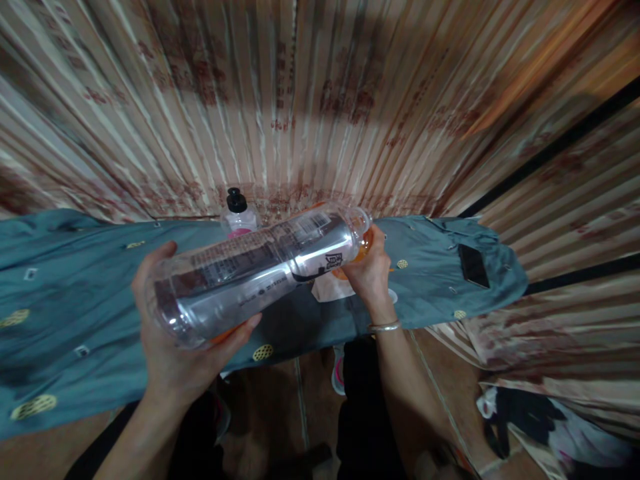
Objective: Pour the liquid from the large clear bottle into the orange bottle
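A large clear plastic bottle (255, 267) lies tilted across my view, its neck up to the right and its base down to the left. It carries a printed label with dark characters, and its mouth shows no cap. My left hand (183, 353) is wrapped around the base end, thumb along the underside. At the neck end, my right hand (371, 270) is closed, its fingers partly hidden. Something orange and see-through (367, 245) shows beside that hand; I cannot tell what it is. Behind the big bottle stands a small clear bottle (237, 212) with a black cap and pink lower part.
A teal patterned cloth (90, 287) covers the narrow table. White paper or cloth (330, 291) lies under my right hand. Toward the right end rests a dark phone (473, 265). A pleated curtain (280, 100) hangs close behind. Clothes (535, 420) lie low at the right.
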Action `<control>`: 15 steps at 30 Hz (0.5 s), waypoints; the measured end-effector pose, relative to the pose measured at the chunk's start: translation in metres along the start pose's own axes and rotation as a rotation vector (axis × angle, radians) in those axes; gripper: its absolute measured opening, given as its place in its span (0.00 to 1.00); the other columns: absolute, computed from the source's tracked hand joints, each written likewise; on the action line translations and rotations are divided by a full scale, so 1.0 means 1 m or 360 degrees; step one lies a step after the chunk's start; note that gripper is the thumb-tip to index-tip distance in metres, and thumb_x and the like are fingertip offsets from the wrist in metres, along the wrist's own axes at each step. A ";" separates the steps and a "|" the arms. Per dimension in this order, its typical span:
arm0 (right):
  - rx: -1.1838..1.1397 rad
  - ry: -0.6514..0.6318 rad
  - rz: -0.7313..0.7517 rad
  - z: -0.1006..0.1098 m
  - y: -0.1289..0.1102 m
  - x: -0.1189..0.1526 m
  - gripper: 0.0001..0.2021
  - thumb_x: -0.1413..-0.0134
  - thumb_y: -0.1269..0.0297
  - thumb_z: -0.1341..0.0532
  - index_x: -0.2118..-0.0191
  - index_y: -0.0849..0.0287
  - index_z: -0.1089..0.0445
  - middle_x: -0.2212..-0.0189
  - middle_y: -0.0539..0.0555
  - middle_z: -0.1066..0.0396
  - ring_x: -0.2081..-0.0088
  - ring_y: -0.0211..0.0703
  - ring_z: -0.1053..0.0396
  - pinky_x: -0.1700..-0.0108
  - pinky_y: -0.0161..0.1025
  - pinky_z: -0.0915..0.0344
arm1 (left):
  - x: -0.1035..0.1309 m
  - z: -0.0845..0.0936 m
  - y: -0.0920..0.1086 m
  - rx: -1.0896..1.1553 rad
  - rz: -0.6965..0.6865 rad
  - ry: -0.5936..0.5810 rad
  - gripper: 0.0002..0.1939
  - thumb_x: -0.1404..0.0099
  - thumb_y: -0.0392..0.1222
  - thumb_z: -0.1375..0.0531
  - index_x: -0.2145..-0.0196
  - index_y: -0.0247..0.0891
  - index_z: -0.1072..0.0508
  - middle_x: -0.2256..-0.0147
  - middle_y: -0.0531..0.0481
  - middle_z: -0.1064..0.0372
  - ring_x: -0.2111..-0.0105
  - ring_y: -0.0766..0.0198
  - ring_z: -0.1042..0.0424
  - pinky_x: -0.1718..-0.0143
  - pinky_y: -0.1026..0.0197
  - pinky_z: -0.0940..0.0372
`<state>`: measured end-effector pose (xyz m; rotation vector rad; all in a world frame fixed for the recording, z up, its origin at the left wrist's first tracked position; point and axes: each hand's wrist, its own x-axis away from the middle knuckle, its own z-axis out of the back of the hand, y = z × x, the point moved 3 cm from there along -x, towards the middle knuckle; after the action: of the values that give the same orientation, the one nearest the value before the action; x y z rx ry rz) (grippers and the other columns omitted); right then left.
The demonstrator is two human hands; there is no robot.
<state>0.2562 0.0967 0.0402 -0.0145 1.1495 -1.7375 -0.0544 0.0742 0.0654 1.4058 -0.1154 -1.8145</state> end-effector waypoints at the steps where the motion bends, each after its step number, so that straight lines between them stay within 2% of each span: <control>1: 0.0000 -0.0003 0.0003 0.000 0.000 0.000 0.39 0.57 0.56 0.26 0.39 0.56 0.35 0.51 0.63 0.18 0.54 0.61 0.18 0.51 0.55 0.21 | 0.001 0.000 -0.001 0.0016 0.0021 -0.0004 0.65 0.59 0.54 0.21 0.27 0.48 0.44 0.31 0.41 0.42 0.36 0.37 0.36 0.35 0.27 0.35; 7: 0.0016 -0.0003 -0.0002 0.000 0.001 0.000 0.40 0.58 0.56 0.25 0.39 0.56 0.36 0.51 0.63 0.18 0.54 0.60 0.17 0.51 0.54 0.21 | 0.002 0.000 -0.004 0.0019 0.0029 0.0003 0.66 0.60 0.53 0.20 0.27 0.50 0.44 0.32 0.42 0.42 0.35 0.36 0.37 0.33 0.26 0.38; 12: -0.0025 0.0011 0.0016 0.000 0.000 0.001 0.37 0.57 0.56 0.26 0.39 0.57 0.35 0.52 0.63 0.18 0.55 0.59 0.17 0.53 0.52 0.20 | 0.001 -0.002 -0.003 0.0038 0.0023 -0.0006 0.65 0.58 0.54 0.21 0.27 0.50 0.45 0.31 0.42 0.43 0.36 0.37 0.36 0.31 0.26 0.40; 15: -0.0010 0.0025 0.0006 0.000 -0.001 0.001 0.38 0.58 0.56 0.26 0.39 0.57 0.34 0.51 0.63 0.18 0.55 0.59 0.17 0.53 0.52 0.20 | 0.000 -0.002 0.000 0.0023 0.0004 0.0006 0.63 0.56 0.55 0.23 0.26 0.48 0.45 0.32 0.42 0.42 0.35 0.38 0.37 0.29 0.26 0.45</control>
<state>0.2555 0.0959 0.0403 -0.0028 1.1659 -1.7336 -0.0531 0.0749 0.0641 1.4187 -0.1287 -1.8124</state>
